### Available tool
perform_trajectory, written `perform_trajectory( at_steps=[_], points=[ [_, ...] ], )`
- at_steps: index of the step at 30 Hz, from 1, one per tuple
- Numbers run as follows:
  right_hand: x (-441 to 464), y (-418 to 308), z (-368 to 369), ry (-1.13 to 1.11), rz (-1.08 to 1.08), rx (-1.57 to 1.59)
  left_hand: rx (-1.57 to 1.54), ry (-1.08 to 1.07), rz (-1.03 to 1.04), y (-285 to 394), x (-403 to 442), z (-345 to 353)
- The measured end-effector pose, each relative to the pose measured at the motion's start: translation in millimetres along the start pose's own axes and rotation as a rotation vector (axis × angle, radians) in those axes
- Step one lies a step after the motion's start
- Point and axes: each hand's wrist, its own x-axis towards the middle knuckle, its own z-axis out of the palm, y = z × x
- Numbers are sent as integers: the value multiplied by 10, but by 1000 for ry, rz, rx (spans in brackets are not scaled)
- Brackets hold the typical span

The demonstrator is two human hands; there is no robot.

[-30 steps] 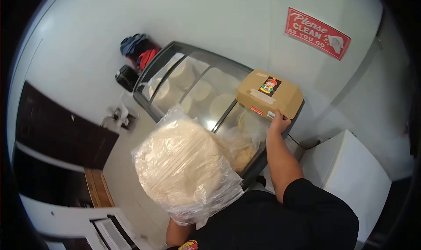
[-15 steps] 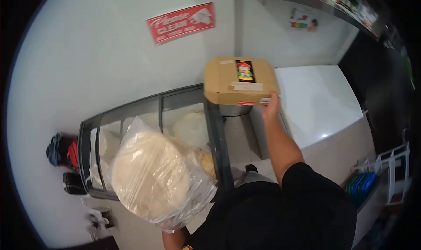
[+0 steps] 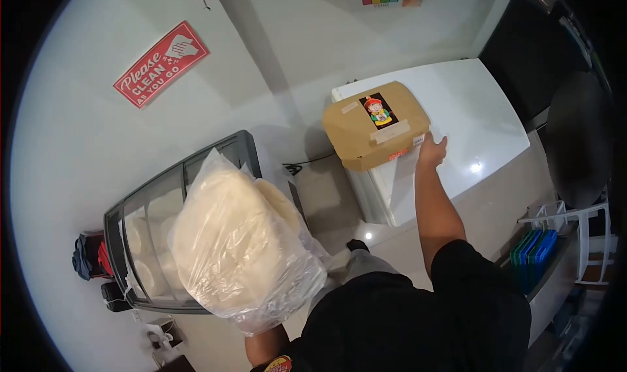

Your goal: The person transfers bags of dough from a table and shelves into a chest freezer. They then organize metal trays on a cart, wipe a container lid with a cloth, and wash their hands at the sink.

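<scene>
A clear plastic bag of round, pale, flat dough bases [image 3: 232, 241] is supported from below by my left hand, which is hidden under it; only the wrist [image 3: 264, 342] shows. My right hand [image 3: 433, 151] is at the near right corner of a brown cardboard box [image 3: 353, 127], touching its edge with the digits spread apart. The box carries a cartoon sticker and strips of tape. It lies over the left end of a white chest freezer [image 3: 467, 111], its left side sticking out past the edge.
A glass-topped display freezer [image 3: 245, 153] with pale bagged goods stands at left. A red cleaning sign [image 3: 162, 64] hangs on the wall. Cables [image 3: 294, 167] lie on the floor between the freezers. At right are a white rack [image 3: 591, 241] and blue and green items [image 3: 532, 251].
My right hand has carried the box rightward over the white freezer, and its digits have spread. The bag stays on my left hand, lifted a little. My view has turned right.
</scene>
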Motion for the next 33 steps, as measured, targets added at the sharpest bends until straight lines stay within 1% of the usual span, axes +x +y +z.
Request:
perform_trajectory(
  at_steps=[3, 4, 5, 6, 7, 8, 9, 10, 12, 13, 14, 15, 16, 17, 18, 19, 20, 21, 22, 23, 24, 25, 27, 28, 30, 31, 33],
  points=[
    [-359, 1, -183, -351, -91, 837, 54, 64, 45, 46, -159, 89],
    [-623, -57, -293, -407, -89, 830, 81, 106, 72, 131, -105, 134],
    [-956, -153, -451, -806, -46, 829, 114, 153, 106, 226, -110, 198],
    [-1305, -276, -590, -1212, -1, 808, 150, 200, 146, 330, -306, 232],
    [-1656, -376, -761, -1284, 6, 797, 189, 250, 184, 447, -214, 252],
    [-2011, -461, -944, -1528, 25, 736, 228, 306, 221, 517, -157, 278],
    [-2389, -551, -1100, -1772, 33, 669, 265, 356, 267, 673, -390, 232],
    [-2783, -625, -1263, -1844, 24, 651, 292, 406, 311, 769, -580, 217],
    [-3596, -701, -1673, -2261, 364, 632, -173, 316, 346, 884, -931, 196],
    [-3962, -704, -1890, -2445, 568, 576, -157, 365, 404, 1000, -1170, 36],
    [-4239, -656, -2050, -2511, 573, 499, -136, 454, 356, 1027, -1457, -237],
    [-4505, -602, -2215, -2516, 608, 405, -127, 537, 309, 1082, -1807, -480],
    [-4797, -540, -2370, -2510, 629, 323, -126, 576, 365, 1182, -2168, -687],
    [-5096, -449, -2490, -2494, 660, 252, -66, 725, 326, 1292, -2501, -883],
    [-5411, -368, -2571, -2534, 640, 216, -10, 857, 284, 1460, -2752, -1056],
    [-5715, -295, -2606, -2555, 421, 266, 38, 979, 244, 1628, -2960, -1226],
    [-5905, -216, -2586, -2558, 214, 307, 27, 999, 280, 1746, -3105, -1246],
    [-6123, -81, -2628, -2546, 0, 337, -142, 960, 291, 1853, -3347, -1224],
    [-6382, 57, -2714, -2572, -26, 295, -304, 913, 301, 1996, -3610, -1190],
    [-6670, 177, -2776, -2587, -126, 249, -448, 850, 308, 2145, -3819, -1222],
    [-6965, 273, -2838, -2597, -222, 214, -447, 856, 334, 2264, -4011, -1297],
    [-7219, 311, -2957, -2599, -316, 180, -328, 962, 303, 2319, -4196, -1366],
    [-7614, 372, -3103, -2634, -350, 114, -102, 1177, 202, 2343, -4507, -1488],
    [-7857, 329, -3192, -2661, -386, 72, -112, 1185, 207, 2437, -4627, -1590],
    [-8306, 217, -3313, -2683, -424, 14, -240, 1132, 307, 2681, -4850, -1827],
    [-8518, 103, -3348, -2684, -326, 27, -301, 1098, 356, 2821, -4912, -1963],
    [-8977, -69, -3372, -2673, -128, 70, -271, 1055, 393, 3185, -4982, -2242]
  ],
)
